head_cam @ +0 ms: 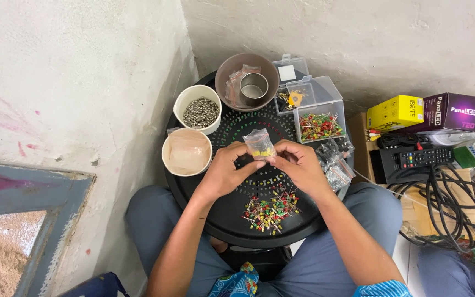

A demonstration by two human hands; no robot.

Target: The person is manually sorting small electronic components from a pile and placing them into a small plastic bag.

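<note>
Both my hands hold a small clear plastic bag (260,144) with yellow parts inside, above a round black perforated tray (193,192) on my lap. My left hand (226,171) pinches the bag's left edge and my right hand (299,164) pinches its right edge. Below the hands lies a loose pile of small red, green and yellow parts with wire legs (270,210) on the tray.
On the tray's far side stand a white cup of metal pieces (199,110), a white cup with clear bags (187,151), a brown bowl holding a metal ring (248,82), clear plastic boxes (318,118) and small dark bags (336,159). Boxes, a remote (419,158) and cables lie at the right.
</note>
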